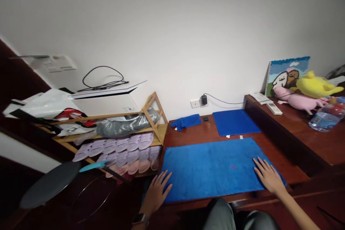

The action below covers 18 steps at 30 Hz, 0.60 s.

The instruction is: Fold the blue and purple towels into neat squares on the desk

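Observation:
A large blue towel [210,170] lies spread flat on the brown wooden desk [188,136]. On its left edge rests my left hand [157,192], fingers stretched out and holding nothing. My right hand [268,176] lies flat with fingers apart on the towel's right edge. Behind the big towel, a folded blue cloth [235,122] lies flat towards the right. A smaller crumpled blue cloth [185,121] is at the back left, near the wall.
To the left stands a wooden rack [159,133] with lilac slippers [121,143] and a white box [107,102]. On the raised right surface are a pink plush toy [299,100], a yellow plush toy [315,84], a remote control [274,108] and a water bottle [323,120]. A black charger [204,99] is plugged into the wall.

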Each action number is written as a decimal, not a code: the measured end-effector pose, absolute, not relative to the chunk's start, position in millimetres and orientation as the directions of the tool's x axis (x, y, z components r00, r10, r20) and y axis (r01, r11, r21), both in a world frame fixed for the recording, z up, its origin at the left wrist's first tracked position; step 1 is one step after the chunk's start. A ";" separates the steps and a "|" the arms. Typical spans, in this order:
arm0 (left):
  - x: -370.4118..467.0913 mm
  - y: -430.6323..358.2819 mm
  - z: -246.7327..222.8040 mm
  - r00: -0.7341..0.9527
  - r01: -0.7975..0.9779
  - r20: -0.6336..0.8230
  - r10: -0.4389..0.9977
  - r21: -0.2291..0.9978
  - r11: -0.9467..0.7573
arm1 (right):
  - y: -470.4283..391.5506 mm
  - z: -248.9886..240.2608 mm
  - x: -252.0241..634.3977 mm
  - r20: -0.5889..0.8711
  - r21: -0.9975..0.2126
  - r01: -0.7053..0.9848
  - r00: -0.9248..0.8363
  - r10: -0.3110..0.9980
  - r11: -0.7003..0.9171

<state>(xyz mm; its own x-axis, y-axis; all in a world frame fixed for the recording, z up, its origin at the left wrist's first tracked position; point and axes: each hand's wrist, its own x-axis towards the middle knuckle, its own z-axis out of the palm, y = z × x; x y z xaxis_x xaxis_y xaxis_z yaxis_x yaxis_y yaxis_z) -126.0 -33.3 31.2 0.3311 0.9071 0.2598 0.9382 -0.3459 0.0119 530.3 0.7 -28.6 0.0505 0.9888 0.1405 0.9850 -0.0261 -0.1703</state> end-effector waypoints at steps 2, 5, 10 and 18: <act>-119.1 -17.7 38.1 0.286 0.948 0.285 0.915 0.052 -0.313 | 10.3 -18.9 516.5 0.153 -0.193 0.981 0.033 0.988 -0.003; -100.1 23.7 46.3 0.248 0.951 0.324 0.913 0.097 -0.293 | 33.4 -2.8 482.2 0.170 -0.227 0.971 -0.029 0.985 0.068; -80.1 94.7 39.7 0.196 0.968 0.251 0.948 0.105 -0.228 | 61.5 -6.3 450.6 0.101 -0.221 0.973 -0.044 0.994 0.065; -92.6 105.2 9.9 0.142 0.980 0.245 0.959 0.104 -0.172 | 83.7 7.5 404.8 0.156 -0.210 0.977 0.000 0.988 0.033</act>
